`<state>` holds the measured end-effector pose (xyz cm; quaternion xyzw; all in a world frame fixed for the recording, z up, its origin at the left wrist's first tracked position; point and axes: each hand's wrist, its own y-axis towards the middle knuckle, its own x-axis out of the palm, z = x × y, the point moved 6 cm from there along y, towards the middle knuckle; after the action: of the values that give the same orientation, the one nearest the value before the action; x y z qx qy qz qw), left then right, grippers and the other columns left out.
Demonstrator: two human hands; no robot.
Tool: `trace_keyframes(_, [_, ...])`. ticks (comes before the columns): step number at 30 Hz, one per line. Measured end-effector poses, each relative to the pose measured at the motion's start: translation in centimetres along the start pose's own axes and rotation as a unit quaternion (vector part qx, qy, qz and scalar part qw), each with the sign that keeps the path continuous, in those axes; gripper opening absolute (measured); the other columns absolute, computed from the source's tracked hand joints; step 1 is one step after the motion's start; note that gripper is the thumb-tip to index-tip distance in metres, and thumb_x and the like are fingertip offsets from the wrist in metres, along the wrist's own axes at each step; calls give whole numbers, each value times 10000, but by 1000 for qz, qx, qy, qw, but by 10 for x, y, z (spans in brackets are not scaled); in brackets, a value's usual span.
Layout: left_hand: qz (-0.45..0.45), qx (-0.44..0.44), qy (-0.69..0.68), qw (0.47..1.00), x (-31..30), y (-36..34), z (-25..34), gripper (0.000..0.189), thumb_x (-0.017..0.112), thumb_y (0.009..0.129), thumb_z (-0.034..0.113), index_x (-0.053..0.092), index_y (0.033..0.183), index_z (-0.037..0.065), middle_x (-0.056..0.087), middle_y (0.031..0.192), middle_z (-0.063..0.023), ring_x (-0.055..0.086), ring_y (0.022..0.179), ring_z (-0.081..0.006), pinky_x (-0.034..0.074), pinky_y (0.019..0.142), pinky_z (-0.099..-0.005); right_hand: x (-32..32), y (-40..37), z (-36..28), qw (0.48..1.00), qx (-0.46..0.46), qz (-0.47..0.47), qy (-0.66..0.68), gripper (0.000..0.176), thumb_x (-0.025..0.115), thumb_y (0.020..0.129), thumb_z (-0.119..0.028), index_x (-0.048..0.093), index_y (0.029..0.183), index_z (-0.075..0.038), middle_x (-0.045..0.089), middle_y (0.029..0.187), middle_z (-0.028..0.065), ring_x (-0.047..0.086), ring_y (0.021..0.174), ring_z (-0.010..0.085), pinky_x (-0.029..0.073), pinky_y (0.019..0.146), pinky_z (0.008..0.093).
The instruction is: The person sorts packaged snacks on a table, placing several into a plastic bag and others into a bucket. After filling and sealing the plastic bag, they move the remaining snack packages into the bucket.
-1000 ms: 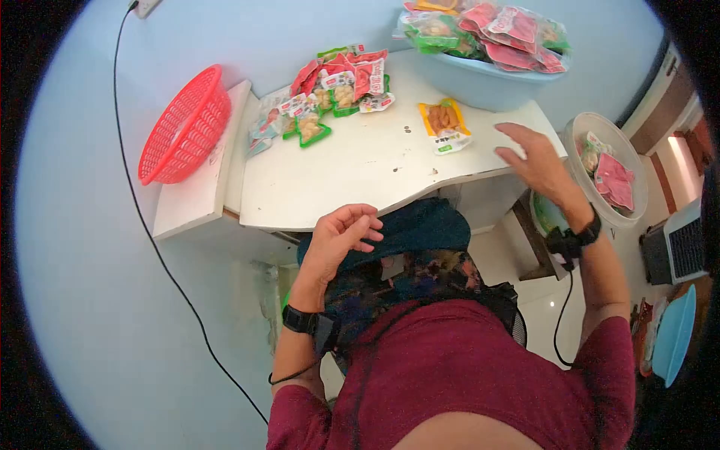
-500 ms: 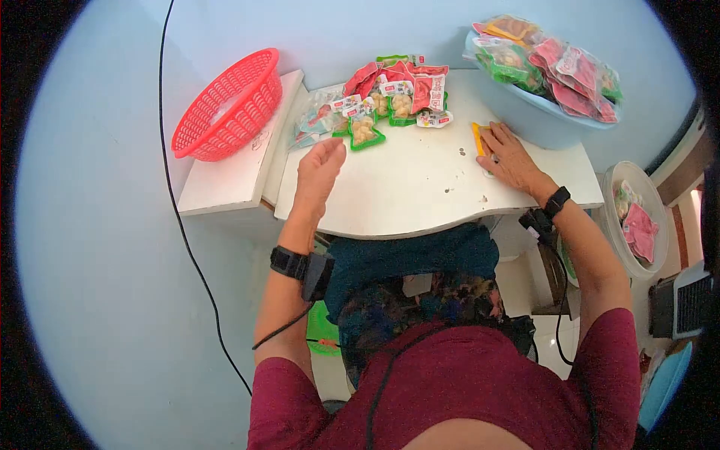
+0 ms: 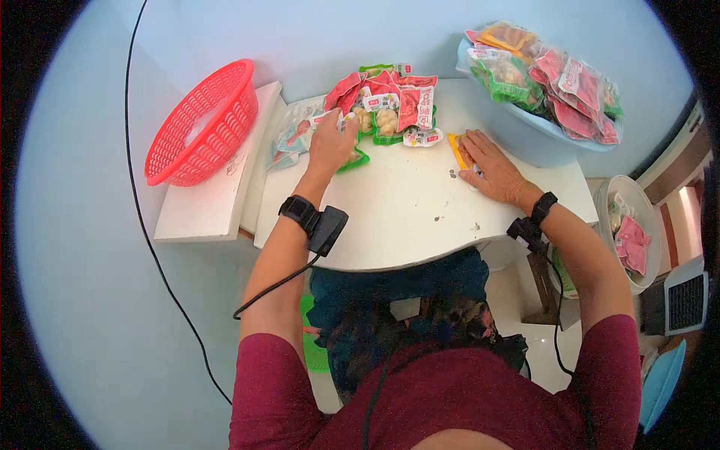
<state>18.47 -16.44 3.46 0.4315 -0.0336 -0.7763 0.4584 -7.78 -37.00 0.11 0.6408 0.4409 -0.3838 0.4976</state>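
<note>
My left hand (image 3: 330,146) is over a green-edged snack packet (image 3: 358,160) at the front of a pile, partly covering it. The thumb and fingers stand apart around the packet's white top, and I cannot see a firm grip. My right hand (image 3: 495,171) lies flat with its fingers stretched out on a yellow-edged packet (image 3: 458,152), which shows past the fingertips. Behind my left hand is the pile of sealed snack packets (image 3: 415,109), some pink and some green-edged with pale round pieces inside.
A red plastic basket (image 3: 169,161) stands on a white board at the left. At the back right, a light blue basin (image 3: 525,142) is heaped with packets. A white bucket (image 3: 651,225) holding several packets stands right of the white table (image 3: 360,225). A black cable (image 3: 154,247) hangs along the left wall.
My left hand has moved forward onto the green-edged packet, with thumb and fingers spread. My right hand stays on the yellow-edged packet. The whole view has shifted slightly.
</note>
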Motion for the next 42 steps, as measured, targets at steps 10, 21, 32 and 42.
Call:
trace_keyframes(10, [3,84,264,961,49,-16,14,687,589,846,519,515,1351,59,527,1351,-226,451,1282,-398,331,1064,-510,-7,0,-7,1000,27,1,12,724,622,879,-384,361,1417,25,344,1487,247,286,1411,377,231,1168,426])
trace_keyframes(21, [-178,44,129,974,34,-31,59,598,634,855,452,567,1295,53,551,1316,-228,456,1283,-384,358,1060,-477,-8,2,-6,999,22,12,23,736,661,854,-356,366,1406,32,357,1468,258,298,1400,388,239,1168,432])
trace_keyframes(32, [58,167,145,973,27,93,26,577,649,847,464,635,1175,-10,628,1095,-224,559,1065,-395,440,937,-478,-11,2,-8,999,27,23,34,756,681,834,-356,367,1405,28,363,1454,258,332,1372,405,267,1153,435])
trace_keyframes(42, [44,144,111,982,72,164,-5,520,704,815,293,593,1229,-1,609,1214,-249,580,1125,-395,462,973,-434,-14,4,-7,999,22,22,37,758,688,828,-360,372,1400,25,375,1438,265,333,1368,411,262,1148,454])
